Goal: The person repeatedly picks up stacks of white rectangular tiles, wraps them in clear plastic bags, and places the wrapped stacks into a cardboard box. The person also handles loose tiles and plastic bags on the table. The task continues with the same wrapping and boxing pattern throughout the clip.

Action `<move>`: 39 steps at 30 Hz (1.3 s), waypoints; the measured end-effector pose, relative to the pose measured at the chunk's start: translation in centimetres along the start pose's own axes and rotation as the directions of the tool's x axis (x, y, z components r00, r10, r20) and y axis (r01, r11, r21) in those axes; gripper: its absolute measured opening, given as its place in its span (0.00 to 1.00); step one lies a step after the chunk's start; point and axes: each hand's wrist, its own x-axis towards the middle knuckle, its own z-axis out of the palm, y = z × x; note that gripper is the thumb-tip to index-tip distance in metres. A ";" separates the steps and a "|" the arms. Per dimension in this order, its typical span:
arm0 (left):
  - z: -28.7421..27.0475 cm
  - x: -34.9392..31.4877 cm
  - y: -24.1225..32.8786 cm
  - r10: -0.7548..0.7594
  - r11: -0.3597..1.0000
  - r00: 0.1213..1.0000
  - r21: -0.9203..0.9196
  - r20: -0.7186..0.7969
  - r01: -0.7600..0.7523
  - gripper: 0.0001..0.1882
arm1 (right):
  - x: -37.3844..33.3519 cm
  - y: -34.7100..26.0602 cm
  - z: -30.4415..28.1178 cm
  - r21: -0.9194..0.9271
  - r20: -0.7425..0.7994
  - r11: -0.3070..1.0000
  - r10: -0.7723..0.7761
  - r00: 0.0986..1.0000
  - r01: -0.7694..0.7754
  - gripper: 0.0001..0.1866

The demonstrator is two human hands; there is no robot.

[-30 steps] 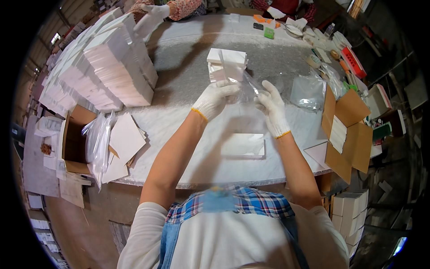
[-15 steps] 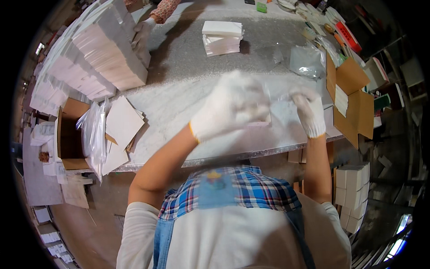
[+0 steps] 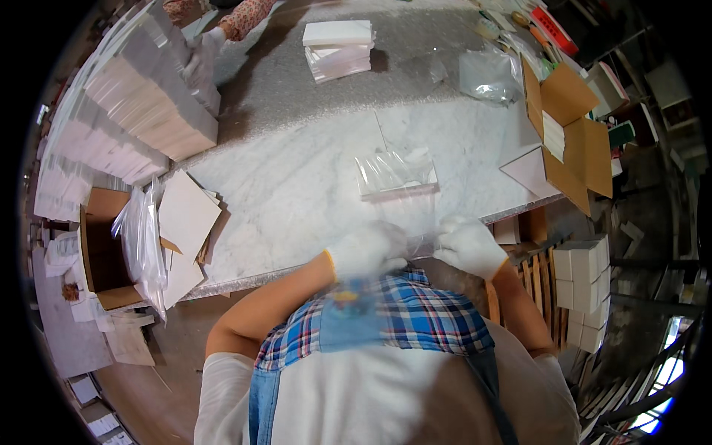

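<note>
At the front edge of the table my left hand point(image 3: 367, 248), in a white knit glove and blurred by motion, closes on a clear plastic bag point(image 3: 421, 243). My right hand point(image 3: 471, 248), gloved alike, pinches the bag's other side, with the thin film stretched between them. Just beyond both hands lies a short stack of white tiles point(image 3: 400, 178) on the pale tabletop. Shiny clear film covers part of its top and appears to run down toward my hands; where it joins the bag is hard to make out.
Tall white stacks point(image 3: 141, 96) stand at left, touched by another person's gloved hand point(image 3: 199, 63). A smaller stack point(image 3: 337, 52) sits farther back. Open cardboard boxes flank the table, one at left point(image 3: 104, 245) with plastic bags point(image 3: 144, 237), one at right point(image 3: 571, 141).
Both hands have come down toward me to the table's front edge, the right also moving left. The tile stack that my left hand covered now shows, with film over it. My view has shifted slightly.
</note>
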 end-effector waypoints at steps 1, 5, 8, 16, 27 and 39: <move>0.2 0.1 -0.4 0.054 0.997 0.998 0.055 -0.020 -0.053 0.06 | 0.2 0.2 1.3 -0.100 -0.023 0.995 -0.008 1.000 0.006 0.07; 1.3 0.7 -0.8 -0.246 0.942 0.892 0.308 0.380 0.129 0.10 | 0.8 -1.2 1.8 -0.302 0.014 0.950 -0.079 0.997 0.080 0.07; 1.3 -0.5 -1.0 -0.085 0.905 0.954 0.423 0.288 -0.047 0.09 | 0.4 -2.6 -0.8 -0.169 -0.038 0.981 -0.103 0.994 0.095 0.08; 3.0 -0.8 -2.8 -0.093 0.927 0.961 0.375 0.262 -0.012 0.19 | 3.0 3.1 1.7 0.851 0.001 0.423 0.591 0.807 -0.311 0.22; 3.6 -1.0 -4.0 -0.061 0.942 0.945 0.331 0.322 -0.053 0.22 | 3.4 2.4 3.9 0.985 0.172 -0.127 0.694 0.699 -0.116 0.23; 3.1 -0.7 -2.8 -0.105 0.946 0.919 0.322 0.379 -0.025 0.22 | 6.0 1.4 3.8 0.985 0.054 0.063 0.774 0.631 -0.162 0.17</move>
